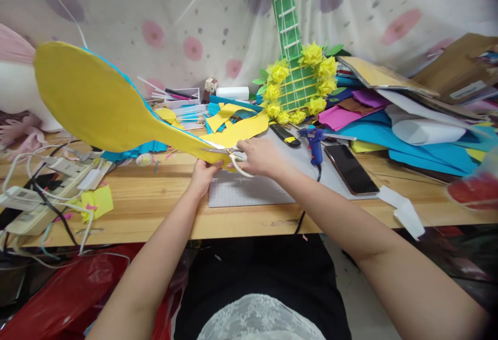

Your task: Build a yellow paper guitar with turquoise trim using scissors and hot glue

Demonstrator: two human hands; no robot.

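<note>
We judged the yellow cutout [97, 96] light, stiffish but creasable, best held by its neck [181, 140] near the mat [264, 193], left hand [203, 176] pinching it, right hand [260, 156] gripping scissors [233, 161].

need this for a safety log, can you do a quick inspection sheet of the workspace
surface: wooden table, grey mat on it
job's things: yellow paddle-shaped piece, blue-edged; scissors near its narrow end
clutter: yellow scraps, phone, blue glue gun, piled coloured sheets
hands: left hand holds the piece's narrow end; right hand grips the scissors
cables: white cords looped around a power strip; black cord at the glue gun
surroundings: green guitar-shaped craft with yellow flowers, before a spotted curtain
</note>
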